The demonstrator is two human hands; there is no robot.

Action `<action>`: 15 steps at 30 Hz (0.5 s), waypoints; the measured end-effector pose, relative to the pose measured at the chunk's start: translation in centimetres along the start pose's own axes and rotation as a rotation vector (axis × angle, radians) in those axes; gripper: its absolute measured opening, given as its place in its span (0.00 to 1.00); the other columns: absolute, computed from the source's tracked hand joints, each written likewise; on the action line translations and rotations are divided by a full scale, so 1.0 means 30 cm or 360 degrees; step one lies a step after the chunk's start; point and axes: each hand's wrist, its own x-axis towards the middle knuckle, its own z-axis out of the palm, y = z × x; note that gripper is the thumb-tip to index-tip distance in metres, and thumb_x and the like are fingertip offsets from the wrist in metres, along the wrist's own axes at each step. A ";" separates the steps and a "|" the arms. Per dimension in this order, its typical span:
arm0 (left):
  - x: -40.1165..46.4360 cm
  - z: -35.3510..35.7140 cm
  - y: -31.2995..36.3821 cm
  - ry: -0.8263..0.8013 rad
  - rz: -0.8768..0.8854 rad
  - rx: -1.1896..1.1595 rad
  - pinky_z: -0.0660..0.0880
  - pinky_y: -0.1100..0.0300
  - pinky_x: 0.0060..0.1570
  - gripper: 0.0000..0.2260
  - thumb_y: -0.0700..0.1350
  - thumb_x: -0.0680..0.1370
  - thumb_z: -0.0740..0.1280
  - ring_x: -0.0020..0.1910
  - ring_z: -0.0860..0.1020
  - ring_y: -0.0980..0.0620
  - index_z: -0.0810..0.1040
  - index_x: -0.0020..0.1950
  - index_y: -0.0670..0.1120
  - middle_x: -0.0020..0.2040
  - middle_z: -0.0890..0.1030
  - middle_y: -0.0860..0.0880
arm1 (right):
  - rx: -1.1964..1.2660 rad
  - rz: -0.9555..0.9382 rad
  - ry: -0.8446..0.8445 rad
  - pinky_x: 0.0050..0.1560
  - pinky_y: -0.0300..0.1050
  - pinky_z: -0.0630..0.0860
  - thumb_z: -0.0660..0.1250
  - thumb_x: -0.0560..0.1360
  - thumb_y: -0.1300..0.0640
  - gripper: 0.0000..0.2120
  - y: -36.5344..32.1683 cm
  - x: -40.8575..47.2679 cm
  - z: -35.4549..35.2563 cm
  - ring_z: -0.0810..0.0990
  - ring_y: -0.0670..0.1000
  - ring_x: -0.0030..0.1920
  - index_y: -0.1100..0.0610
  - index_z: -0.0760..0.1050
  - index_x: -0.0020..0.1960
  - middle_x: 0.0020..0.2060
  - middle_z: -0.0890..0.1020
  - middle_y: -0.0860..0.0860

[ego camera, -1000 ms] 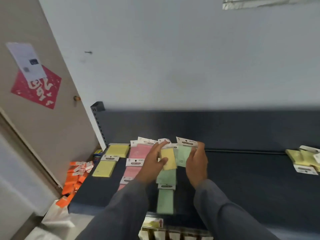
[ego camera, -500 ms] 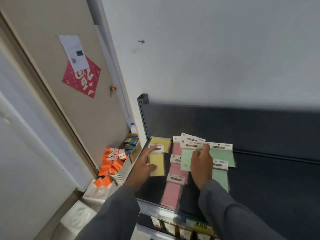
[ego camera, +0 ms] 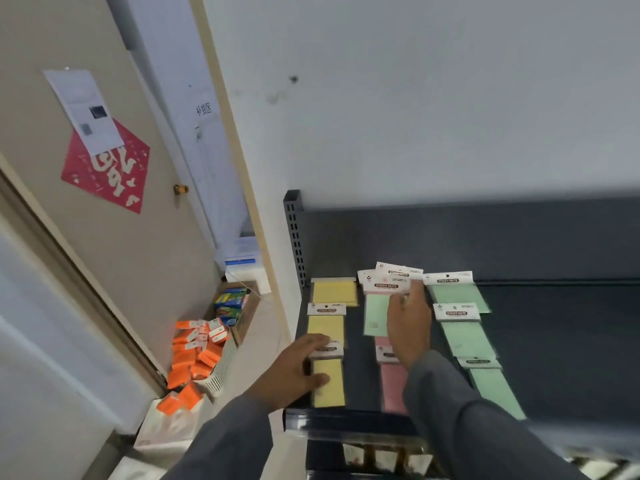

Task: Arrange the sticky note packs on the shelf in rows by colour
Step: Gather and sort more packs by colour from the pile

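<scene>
On the dark shelf [ego camera: 554,341] the sticky note packs lie in columns. Yellow packs [ego camera: 326,325] are at the left, pink packs [ego camera: 394,388] in the middle, green packs [ego camera: 468,338] to the right. My left hand [ego camera: 294,370] grips the front yellow pack [ego camera: 329,388] at the shelf's front edge, thumb on its face and fingers on its header. My right hand [ego camera: 408,327] holds a green pack [ego camera: 375,315] over the back of the pink column, where several white headers [ego camera: 389,277] overlap.
The shelf's perforated upright [ego camera: 294,237] stands at its back left corner. On the floor to the left are a white basket of orange packs [ego camera: 197,358] and a cardboard box of coloured items [ego camera: 232,304]. A door [ego camera: 104,237] stands at the left. A lower shelf [ego camera: 377,457] holds goods.
My left hand has carried a yellow pack from the middle over to the left column and down to the front edge. My right hand still holds the green pack. The view has swung left.
</scene>
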 end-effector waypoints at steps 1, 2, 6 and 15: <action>-0.005 -0.009 -0.005 0.0007 0.0026 0.0044 0.61 0.72 0.68 0.28 0.50 0.78 0.72 0.72 0.65 0.63 0.66 0.77 0.56 0.74 0.67 0.62 | -0.0014 0.0002 -0.0002 0.38 0.46 0.75 0.55 0.82 0.59 0.07 -0.013 -0.019 0.015 0.80 0.49 0.40 0.57 0.69 0.58 0.42 0.80 0.48; -0.015 -0.022 -0.009 -0.0001 0.0041 0.0084 0.59 0.76 0.65 0.29 0.51 0.79 0.71 0.72 0.64 0.65 0.66 0.77 0.56 0.74 0.66 0.62 | -0.0034 0.0007 0.0010 0.38 0.47 0.76 0.55 0.82 0.59 0.07 -0.023 -0.035 0.038 0.80 0.49 0.40 0.58 0.69 0.58 0.41 0.79 0.49; -0.042 -0.029 -0.037 -0.0027 0.0109 0.0141 0.58 0.67 0.72 0.28 0.50 0.80 0.69 0.73 0.61 0.62 0.64 0.78 0.57 0.76 0.64 0.61 | -0.0143 -0.0002 0.0030 0.34 0.49 0.74 0.55 0.81 0.59 0.06 -0.055 -0.093 0.083 0.78 0.52 0.37 0.58 0.69 0.56 0.39 0.80 0.53; 0.006 0.008 0.028 0.0325 0.0672 0.0546 0.50 0.52 0.74 0.10 0.51 0.78 0.69 0.80 0.53 0.55 0.78 0.58 0.62 0.79 0.59 0.62 | -0.0290 0.0120 0.0099 0.32 0.45 0.76 0.56 0.81 0.57 0.08 -0.009 -0.124 -0.114 0.81 0.50 0.36 0.54 0.69 0.58 0.40 0.81 0.51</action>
